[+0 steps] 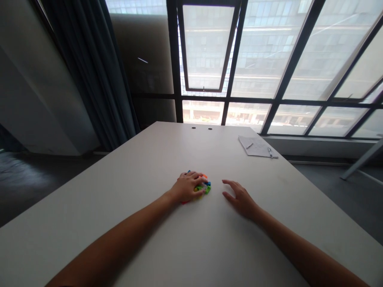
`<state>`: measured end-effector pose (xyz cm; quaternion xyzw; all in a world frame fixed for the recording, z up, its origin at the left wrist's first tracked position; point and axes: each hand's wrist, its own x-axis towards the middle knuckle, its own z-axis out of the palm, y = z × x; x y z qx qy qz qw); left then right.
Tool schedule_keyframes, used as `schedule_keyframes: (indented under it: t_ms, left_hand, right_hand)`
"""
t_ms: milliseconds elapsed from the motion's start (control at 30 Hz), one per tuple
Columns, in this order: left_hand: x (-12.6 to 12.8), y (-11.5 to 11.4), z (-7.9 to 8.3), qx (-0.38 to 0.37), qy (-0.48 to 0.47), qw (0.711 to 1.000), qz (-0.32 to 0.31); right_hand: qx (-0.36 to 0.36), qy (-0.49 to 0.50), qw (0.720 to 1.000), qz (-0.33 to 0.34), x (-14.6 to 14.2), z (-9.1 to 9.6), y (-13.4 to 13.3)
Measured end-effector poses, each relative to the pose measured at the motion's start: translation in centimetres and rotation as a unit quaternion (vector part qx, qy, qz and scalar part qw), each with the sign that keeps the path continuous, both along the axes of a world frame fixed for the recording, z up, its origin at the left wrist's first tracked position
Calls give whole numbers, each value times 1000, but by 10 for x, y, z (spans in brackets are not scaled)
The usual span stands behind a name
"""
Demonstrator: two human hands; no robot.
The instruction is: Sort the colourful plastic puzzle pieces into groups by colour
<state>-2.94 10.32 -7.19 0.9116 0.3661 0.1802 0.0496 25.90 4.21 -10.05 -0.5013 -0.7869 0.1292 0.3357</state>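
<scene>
My left hand (187,187) lies palm down over a small heap of brightly coloured plastic pieces (207,189), its fingers spread across them. Green, blue, orange, yellow and red bits show around the fingers and below the palm; they look like toy bricks, but their exact shape is too small to make out. Part of the heap is hidden under this hand. To the right of the heap, apart from it, my right hand (240,198) hovers just over the white table (167,239). Its thumb and fingers are apart, with nothing between them.
Toward the far right edge of the table lies a sheet of paper (254,146) with two pens on it. Two dark round fittings (194,128) sit near the far edge. Beyond stand large windows and, at left, a dark curtain (89,71).
</scene>
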Motion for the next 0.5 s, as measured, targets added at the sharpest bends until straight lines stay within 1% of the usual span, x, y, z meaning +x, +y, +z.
schedule_keyframes:
  t_ms: [100, 233, 400, 500]
  left_hand:
    - [24, -29, 3, -1, 0, 998, -65]
    - [45, -57, 4, 7, 5, 995, -104]
    - [53, -76, 3, 4, 15, 993, -118]
    - [51, -83, 5, -3, 19, 992, -124]
  right_hand:
    - [-1, 32, 999, -8, 0, 5, 1]
    - [-15, 53, 998, -14, 3, 6, 3]
    - [-46, 64, 997, -15, 6, 7, 4]
    - [-43, 65, 997, -9, 5, 8, 3]
